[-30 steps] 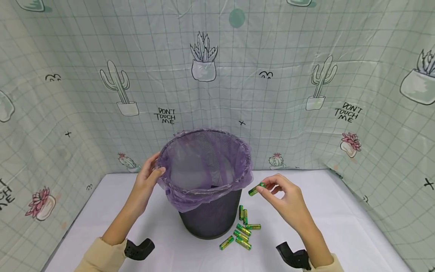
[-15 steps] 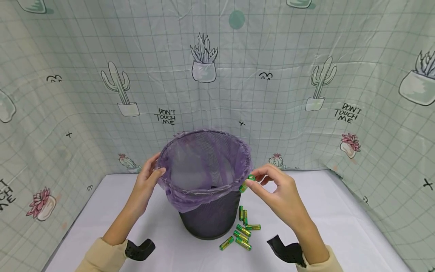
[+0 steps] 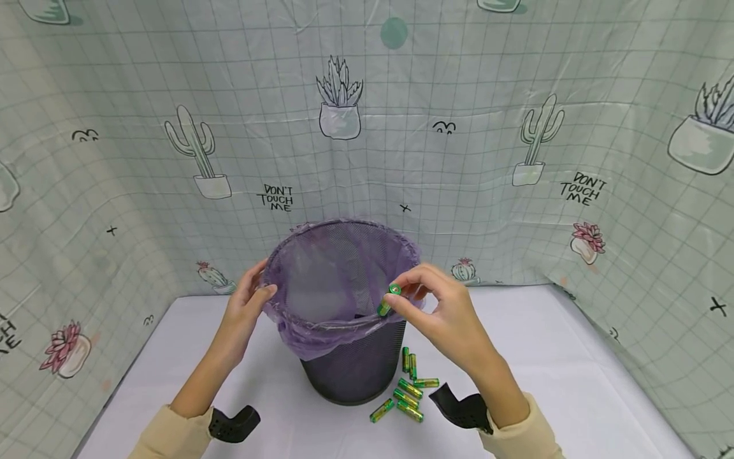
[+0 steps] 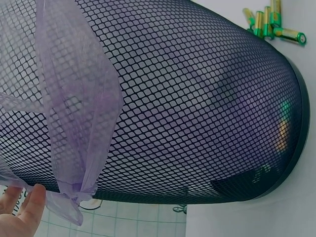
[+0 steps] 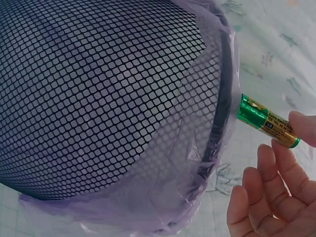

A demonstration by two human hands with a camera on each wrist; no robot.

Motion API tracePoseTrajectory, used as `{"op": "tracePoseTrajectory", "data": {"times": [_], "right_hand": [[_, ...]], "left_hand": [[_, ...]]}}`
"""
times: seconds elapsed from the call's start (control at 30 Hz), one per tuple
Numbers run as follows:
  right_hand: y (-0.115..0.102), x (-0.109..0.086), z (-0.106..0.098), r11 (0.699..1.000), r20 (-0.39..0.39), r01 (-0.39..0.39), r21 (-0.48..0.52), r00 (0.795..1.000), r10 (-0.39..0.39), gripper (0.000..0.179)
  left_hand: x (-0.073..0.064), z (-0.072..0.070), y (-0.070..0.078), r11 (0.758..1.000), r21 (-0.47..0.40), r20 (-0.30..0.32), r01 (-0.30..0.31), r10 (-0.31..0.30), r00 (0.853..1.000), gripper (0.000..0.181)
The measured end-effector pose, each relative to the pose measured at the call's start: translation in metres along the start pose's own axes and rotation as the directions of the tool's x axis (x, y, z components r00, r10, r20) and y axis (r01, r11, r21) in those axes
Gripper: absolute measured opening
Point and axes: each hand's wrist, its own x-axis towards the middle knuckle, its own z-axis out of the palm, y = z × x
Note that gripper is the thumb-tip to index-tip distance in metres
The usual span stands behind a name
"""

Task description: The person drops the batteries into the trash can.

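Note:
A black mesh waste bin (image 3: 350, 373) stands upright on the table, lined with a purple bag (image 3: 327, 341) folded over its rim. At the bin's left side, my left hand (image 3: 241, 319) grips the rim through the bag, thumb over the edge. My right hand (image 3: 447, 312) pinches a green and gold battery (image 5: 266, 121) between thumb and index finger, just above the right front of the rim. Several similar batteries (image 3: 410, 388) lie beside the bin's base at the right. Blurred green and orange shapes (image 4: 283, 128) show through the mesh near the bottom in the left wrist view.
A white cloth (image 3: 275, 408) covers the table. Behind and at both sides hangs a grid-patterned curtain (image 3: 367, 166) printed with cacti. Black camera mounts sit on the left wrist (image 3: 234, 424) and the right wrist (image 3: 463, 409).
My right hand has carried the battery left, from beside the bin to over its rim, and tilted it more upright. My left hand and the loose batteries stay in place.

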Motion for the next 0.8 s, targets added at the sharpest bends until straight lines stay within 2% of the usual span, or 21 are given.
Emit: {"op": "tracePoseTrajectory", "data": {"times": [0.23, 0.57, 0.8], "right_hand": [[0.000, 0.005, 0.009, 0.998, 0.067, -0.055, -0.009, 0.996, 0.056, 0.012], [0.002, 0.003, 0.014, 0.994, 0.169, -0.113, -0.005, 0.979, 0.112, 0.014], [0.003, 0.003, 0.013, 0.994, 0.195, -0.112, -0.014, 0.974, 0.113, 0.015]], "left_hand": [[0.001, 0.000, 0.000, 1.000, -0.002, 0.002, 0.002, -0.002, 1.000, 0.059], [0.001, -0.001, -0.001, 1.000, -0.002, 0.003, -0.003, 0.003, 1.000, 0.059], [0.001, -0.001, -0.001, 1.000, -0.008, 0.001, -0.007, 0.007, 1.000, 0.059]]}}
